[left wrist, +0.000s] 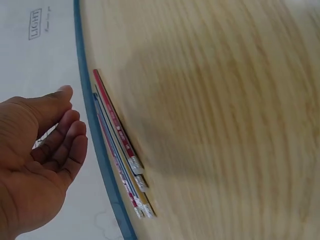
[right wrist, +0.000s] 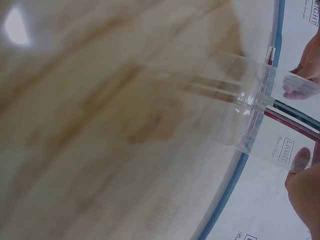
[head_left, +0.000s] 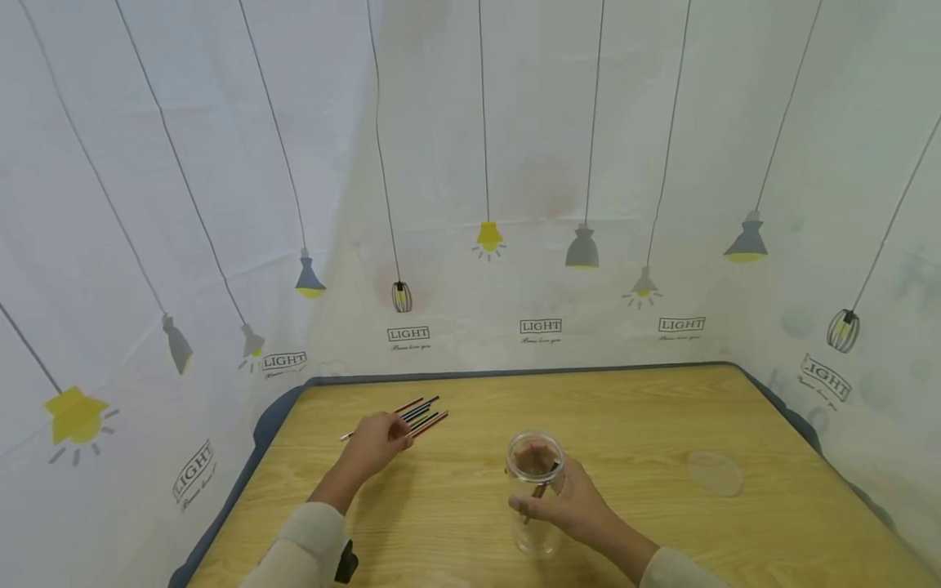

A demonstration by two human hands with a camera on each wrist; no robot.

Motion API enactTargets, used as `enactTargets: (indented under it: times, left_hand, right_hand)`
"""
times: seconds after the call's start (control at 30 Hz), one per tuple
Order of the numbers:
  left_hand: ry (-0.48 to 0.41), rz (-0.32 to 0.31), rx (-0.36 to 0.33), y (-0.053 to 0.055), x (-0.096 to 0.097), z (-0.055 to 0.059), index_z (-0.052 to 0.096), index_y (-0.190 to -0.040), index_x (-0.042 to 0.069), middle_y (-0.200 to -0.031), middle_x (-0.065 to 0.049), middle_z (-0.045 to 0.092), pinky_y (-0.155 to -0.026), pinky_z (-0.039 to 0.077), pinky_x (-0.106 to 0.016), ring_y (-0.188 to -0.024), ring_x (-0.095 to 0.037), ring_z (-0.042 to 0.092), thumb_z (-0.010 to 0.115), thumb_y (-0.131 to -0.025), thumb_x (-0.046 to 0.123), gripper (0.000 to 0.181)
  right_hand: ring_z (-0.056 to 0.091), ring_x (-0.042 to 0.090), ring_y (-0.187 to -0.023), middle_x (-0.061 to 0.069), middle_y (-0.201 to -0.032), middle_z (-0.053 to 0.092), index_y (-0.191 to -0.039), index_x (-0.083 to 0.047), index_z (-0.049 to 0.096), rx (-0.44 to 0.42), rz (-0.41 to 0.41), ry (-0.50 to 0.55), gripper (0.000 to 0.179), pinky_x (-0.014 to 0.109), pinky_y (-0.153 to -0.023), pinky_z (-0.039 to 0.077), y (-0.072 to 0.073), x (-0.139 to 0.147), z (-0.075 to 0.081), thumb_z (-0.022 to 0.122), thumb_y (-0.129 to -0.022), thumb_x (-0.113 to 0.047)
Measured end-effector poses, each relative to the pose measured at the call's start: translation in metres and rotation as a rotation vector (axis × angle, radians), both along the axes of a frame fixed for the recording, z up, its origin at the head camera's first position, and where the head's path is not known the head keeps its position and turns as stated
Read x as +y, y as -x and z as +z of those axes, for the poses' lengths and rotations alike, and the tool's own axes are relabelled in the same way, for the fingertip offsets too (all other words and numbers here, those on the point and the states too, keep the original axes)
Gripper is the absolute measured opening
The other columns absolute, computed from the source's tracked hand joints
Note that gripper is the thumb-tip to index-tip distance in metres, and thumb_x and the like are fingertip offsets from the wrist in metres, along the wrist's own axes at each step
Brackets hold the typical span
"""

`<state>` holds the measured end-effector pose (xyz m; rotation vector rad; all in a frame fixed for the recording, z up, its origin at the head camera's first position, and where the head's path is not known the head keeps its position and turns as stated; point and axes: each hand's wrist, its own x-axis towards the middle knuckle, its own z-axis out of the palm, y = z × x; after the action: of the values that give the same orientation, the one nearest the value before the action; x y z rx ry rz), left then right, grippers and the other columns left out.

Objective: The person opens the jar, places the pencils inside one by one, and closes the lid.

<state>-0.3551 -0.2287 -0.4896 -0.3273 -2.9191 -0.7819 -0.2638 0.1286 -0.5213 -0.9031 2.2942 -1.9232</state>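
Several pencils [head_left: 425, 419] lie in a loose bunch at the table's far left, some red and some dark or blue. My left hand [head_left: 375, 445] is over their near end, fingers loosely bent. In the left wrist view that hand shows nothing between its thumb and fingers, and the pencils' [left wrist: 116, 131] metal ends are visible. My right hand [head_left: 581, 502] grips a clear jar [head_left: 537, 537] around its side, mouth up. Pencils [head_left: 539, 492] lean inside it; the right wrist view shows a red pencil [right wrist: 290, 123] and a dark green pencil [right wrist: 297, 114] through the wall.
A clear round disc [head_left: 715, 474], like a lid, lies flat on the wooden table [head_left: 456, 523] to the right of the jar. White sheets printed with lamps [head_left: 544, 163] enclose the table's back and sides. A blue edge [head_left: 515, 374] borders it.
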Motion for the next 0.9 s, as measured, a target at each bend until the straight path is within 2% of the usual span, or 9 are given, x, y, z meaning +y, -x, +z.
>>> enactTargets:
  times: [0.2, 0.33, 0.4, 0.47, 0.6, 0.7, 0.8, 0.9]
  left_hand:
    - [0.13, 0.036, -0.017, 0.003, -0.004, -0.007, 0.076, -0.102, 0.006, -0.099, -0.007, 0.073, -0.087, 0.062, -0.045, -0.093, -0.022, 0.069, 0.084, -0.099, 0.013, 0.011]
    - [0.196, 0.038, -0.012, 0.004, -0.005, -0.012, 0.075, -0.1, 0.006, -0.094, -0.006, 0.069, -0.083, 0.06, -0.044, -0.088, -0.02, 0.066, 0.085, -0.097, 0.012, 0.012]
    - [0.216, 0.041, -0.015, 0.003, -0.006, -0.016, 0.074, -0.098, 0.006, -0.091, -0.004, 0.067, -0.08, 0.058, -0.043, -0.085, -0.019, 0.062, 0.085, -0.097, 0.012, 0.013]
    - [0.223, 0.052, -0.036, 0.003, -0.007, -0.019, 0.074, -0.098, 0.006, -0.09, -0.003, 0.065, -0.078, 0.057, -0.041, -0.083, -0.018, 0.059, 0.086, -0.097, 0.013, 0.013]
    - [0.208, 0.072, -0.073, 0.002, -0.006, -0.021, 0.075, -0.098, 0.006, -0.091, -0.002, 0.066, -0.079, 0.057, -0.042, -0.083, -0.017, 0.059, 0.089, -0.095, 0.017, 0.018]
    - [0.195, 0.084, -0.081, 0.001, -0.007, -0.022, 0.075, -0.099, 0.007, -0.093, -0.003, 0.067, -0.08, 0.059, -0.044, -0.085, -0.018, 0.062, 0.091, -0.094, 0.02, 0.021]
    - [0.199, 0.095, -0.083, 0.002, -0.007, -0.023, 0.075, -0.101, 0.008, -0.095, -0.003, 0.068, -0.082, 0.059, -0.045, -0.087, -0.018, 0.063, 0.091, -0.094, 0.022, 0.022]
    - [0.209, 0.1, -0.086, 0.003, -0.008, -0.024, 0.075, -0.101, 0.009, -0.096, -0.003, 0.069, -0.083, 0.06, -0.046, -0.088, -0.019, 0.064, 0.092, -0.093, 0.023, 0.023]
  right_hand:
    - [0.067, 0.02, -0.124, 0.02, -0.141, 0.067, -0.146, -0.009, 0.057, -0.003, 0.015, -0.006, 0.057, 0.034, -0.098, 0.06, 0.001, 0.002, 0.005, 0.085, -0.097, -0.014]
    - [0.068, 0.017, -0.124, 0.024, -0.142, 0.067, -0.143, -0.009, 0.058, -0.022, 0.027, 0.003, 0.057, 0.031, -0.097, 0.06, 0.002, 0.002, 0.009, 0.089, -0.095, -0.015]
    - [0.068, 0.018, -0.124, 0.023, -0.142, 0.068, -0.143, -0.009, 0.058, -0.024, 0.036, 0.006, 0.06, 0.031, -0.094, 0.061, 0.003, 0.002, 0.01, 0.091, -0.093, -0.017]
    - [0.068, 0.017, -0.126, 0.021, -0.143, 0.068, -0.144, -0.008, 0.058, -0.026, 0.053, 0.017, 0.064, 0.03, -0.091, 0.062, 0.003, 0.004, 0.012, 0.093, -0.091, -0.018]
    - [0.068, 0.015, -0.133, 0.018, -0.145, 0.068, -0.149, -0.007, 0.054, 0.036, 0.096, 0.055, 0.072, 0.023, -0.106, 0.057, 0.005, 0.008, 0.018, 0.094, -0.09, -0.016]
    - [0.068, 0.014, -0.138, 0.022, -0.146, 0.067, -0.151, -0.008, 0.052, 0.086, 0.111, 0.078, 0.074, 0.021, -0.119, 0.046, 0.006, 0.008, 0.023, 0.094, -0.09, -0.014]
    - [0.07, 0.018, -0.136, 0.026, -0.143, 0.069, -0.15, -0.011, 0.055, 0.103, 0.118, 0.071, 0.07, 0.023, -0.118, 0.049, 0.008, 0.006, 0.03, 0.093, -0.091, -0.013]
    - [0.073, 0.021, -0.129, 0.025, -0.135, 0.072, -0.143, -0.012, 0.061, 0.095, 0.115, 0.044, 0.059, 0.027, -0.116, 0.054, 0.008, 0.004, 0.033, 0.091, -0.092, -0.011]
